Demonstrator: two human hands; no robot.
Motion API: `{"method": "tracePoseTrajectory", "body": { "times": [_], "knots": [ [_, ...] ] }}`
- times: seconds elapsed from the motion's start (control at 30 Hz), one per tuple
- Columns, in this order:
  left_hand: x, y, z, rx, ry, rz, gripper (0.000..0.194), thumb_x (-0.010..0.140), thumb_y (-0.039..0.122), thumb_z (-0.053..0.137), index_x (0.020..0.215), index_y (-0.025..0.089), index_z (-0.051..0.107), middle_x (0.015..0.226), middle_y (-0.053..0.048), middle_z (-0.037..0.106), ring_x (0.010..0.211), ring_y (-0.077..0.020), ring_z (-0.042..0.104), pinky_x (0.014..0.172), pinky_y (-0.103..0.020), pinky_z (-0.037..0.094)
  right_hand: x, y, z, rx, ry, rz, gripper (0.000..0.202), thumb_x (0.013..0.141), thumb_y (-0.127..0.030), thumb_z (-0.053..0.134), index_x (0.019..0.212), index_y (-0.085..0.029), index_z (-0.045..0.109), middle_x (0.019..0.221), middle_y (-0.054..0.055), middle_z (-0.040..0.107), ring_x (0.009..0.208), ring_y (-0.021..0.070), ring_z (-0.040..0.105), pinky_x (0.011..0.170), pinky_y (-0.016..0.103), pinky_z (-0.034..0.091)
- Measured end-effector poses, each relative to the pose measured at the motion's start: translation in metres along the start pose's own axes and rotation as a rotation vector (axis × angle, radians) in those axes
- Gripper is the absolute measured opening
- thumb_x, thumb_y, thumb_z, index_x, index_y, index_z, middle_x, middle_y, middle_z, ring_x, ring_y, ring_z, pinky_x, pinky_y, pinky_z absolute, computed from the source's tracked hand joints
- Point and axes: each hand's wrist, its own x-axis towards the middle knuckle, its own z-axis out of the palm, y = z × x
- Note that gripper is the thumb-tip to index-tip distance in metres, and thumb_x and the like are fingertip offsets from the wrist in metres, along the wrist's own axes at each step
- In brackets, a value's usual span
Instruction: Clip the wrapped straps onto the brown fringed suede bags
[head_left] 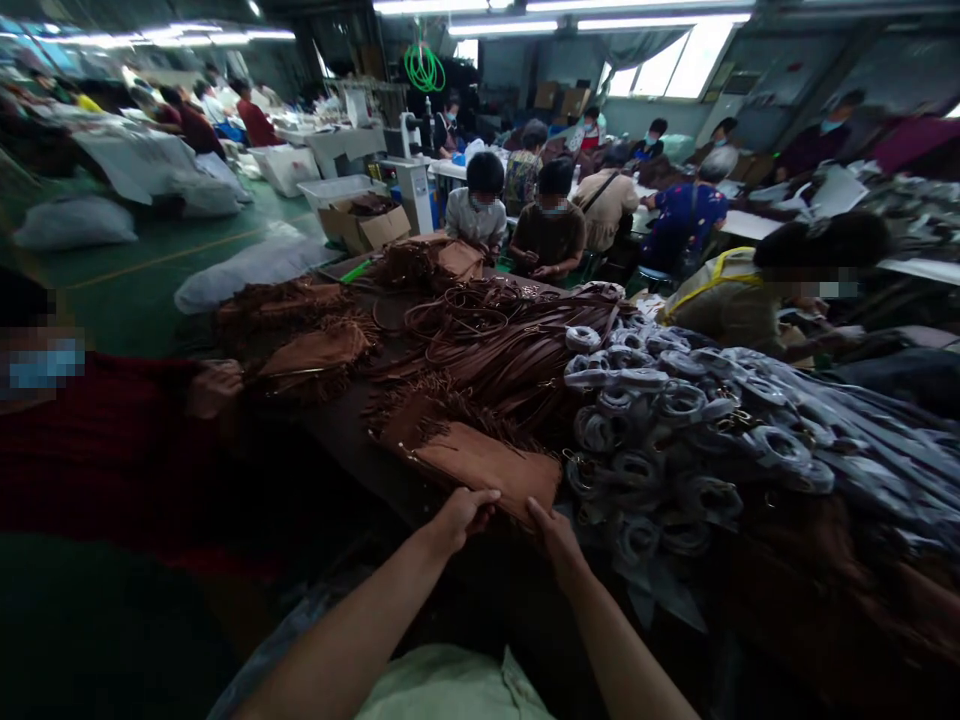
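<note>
A brown fringed bag [487, 462] lies at the near edge of the table, its fringe pointing away from me. My left hand [466, 513] pinches the near edge of this bag, thumb on top and fingers underneath. At the bag's right corner, my right hand [553, 530] grips it the same way, with its fingers mostly hidden below. Just beyond the bag spreads a pile of long brown straps [480, 345]. To its right are many coiled straps in pale wrapping [637, 400].
More fringed bags [319, 350] are stacked on the table's left side. A co-worker in a dark red sleeve [150, 420] stands close on my left, a hand near that stack. Other people sit beyond the table. An open cardboard box [371, 225] stands behind the bags.
</note>
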Motion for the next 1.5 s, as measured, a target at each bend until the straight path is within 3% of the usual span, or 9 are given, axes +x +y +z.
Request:
{"method": "tracePoseTrajectory", "body": {
  "times": [0.1, 0.27, 0.5, 0.83, 1.0, 1.1, 1.17, 1.27, 1.5],
  "knots": [
    [-0.017, -0.003, 0.014, 0.045, -0.095, 0.064, 0.034, 0.059, 0.039, 0.074, 0.076, 0.012, 0.061, 0.062, 0.0, 0.06, 0.051, -0.0079, 0.051, 0.05, -0.02, 0.038, -0.01, 0.005, -0.01, 0.11, 0.088, -0.023, 0.054, 0.062, -0.055, 0.067, 0.091, -0.009, 0.066, 0.079, 0.009, 0.07, 0.067, 0.0203, 0.064, 0.058, 0.028, 0.049],
    [-0.038, -0.009, 0.048, 0.151, -0.581, 0.224, 0.048, 0.062, 0.044, 0.073, 0.096, 0.012, 0.064, 0.082, -0.005, 0.065, 0.069, -0.0132, 0.057, 0.061, -0.023, 0.042, -0.026, 0.007, -0.017, 0.13, 0.259, 0.013, 0.055, 0.062, -0.057, 0.066, 0.088, -0.009, 0.063, 0.058, 0.003, 0.064, 0.042, 0.013, 0.054, 0.038, 0.023, 0.038],
    [-0.039, -0.016, 0.045, 0.552, -0.717, 0.149, 0.047, 0.071, 0.058, 0.055, 0.065, 0.011, 0.056, 0.047, 0.006, 0.039, 0.041, -0.0049, 0.029, 0.043, -0.021, 0.019, -0.056, 0.003, -0.043, 0.091, 0.433, 0.088, 0.049, 0.058, -0.055, 0.07, 0.078, -0.011, 0.06, 0.053, -0.001, 0.061, 0.041, 0.0114, 0.052, 0.037, 0.021, 0.037],
    [0.041, -0.002, -0.037, 0.749, -0.372, 0.098, 0.052, 0.072, 0.068, 0.043, 0.07, 0.016, 0.048, 0.047, 0.008, 0.032, 0.04, -0.0068, 0.028, 0.043, -0.021, 0.021, -0.079, 0.041, -0.094, 0.39, 0.627, 0.327, 0.031, 0.063, -0.035, 0.072, 0.064, -0.018, 0.046, 0.038, -0.009, 0.042, 0.027, 0.005, 0.034, 0.028, 0.016, 0.026],
    [0.022, 0.006, -0.023, 1.069, 0.026, 0.547, 0.031, 0.08, 0.047, 0.051, 0.081, 0.015, 0.054, 0.074, -0.003, 0.055, 0.074, -0.0182, 0.054, 0.068, -0.03, 0.041, -0.073, 0.052, -0.096, 0.399, 0.589, 0.442, 0.033, 0.072, -0.032, 0.067, 0.058, -0.019, 0.04, 0.036, -0.01, 0.038, 0.026, 0.0038, 0.032, 0.029, 0.015, 0.03],
    [-0.011, -0.003, 0.006, 1.147, 0.243, 0.927, 0.039, 0.076, 0.038, 0.061, 0.108, 0.017, 0.052, 0.112, -0.011, 0.053, 0.11, -0.0253, 0.046, 0.093, -0.04, 0.036, -0.068, 0.054, -0.1, 0.375, 0.55, 0.433, 0.032, 0.074, -0.031, 0.065, 0.058, -0.018, 0.04, 0.038, -0.009, 0.041, 0.027, 0.0033, 0.034, 0.03, 0.015, 0.03],
    [-0.026, -0.019, 0.034, 1.184, 0.032, 1.064, 0.049, 0.072, 0.035, 0.067, 0.116, 0.021, 0.051, 0.12, -0.009, 0.05, 0.117, -0.0249, 0.04, 0.099, -0.039, 0.032, -0.065, 0.055, -0.104, 0.352, 0.518, 0.437, 0.031, 0.075, -0.031, 0.064, 0.058, -0.018, 0.041, 0.037, -0.008, 0.041, 0.027, 0.0035, 0.034, 0.029, 0.015, 0.029],
    [-0.022, -0.044, 0.077, 1.246, -0.352, 0.943, 0.037, 0.069, 0.033, 0.069, 0.104, 0.023, 0.062, 0.103, -0.004, 0.06, 0.102, -0.0209, 0.05, 0.09, -0.033, 0.038, -0.064, 0.056, -0.113, 0.319, 0.454, 0.441, 0.031, 0.073, -0.032, 0.065, 0.057, -0.017, 0.043, 0.036, -0.008, 0.041, 0.027, 0.0043, 0.033, 0.028, 0.015, 0.027],
    [0.011, -0.056, 0.12, 1.259, -0.661, 0.461, 0.023, 0.077, 0.035, 0.057, 0.077, 0.017, 0.071, 0.064, 0.002, 0.059, 0.061, -0.0115, 0.052, 0.057, -0.021, 0.035, -0.074, 0.054, -0.15, 0.137, 0.457, 0.321, 0.034, 0.069, -0.044, 0.066, 0.085, -0.014, 0.059, 0.047, -0.003, 0.054, 0.035, 0.0097, 0.045, 0.034, 0.019, 0.031]
  ]
}}
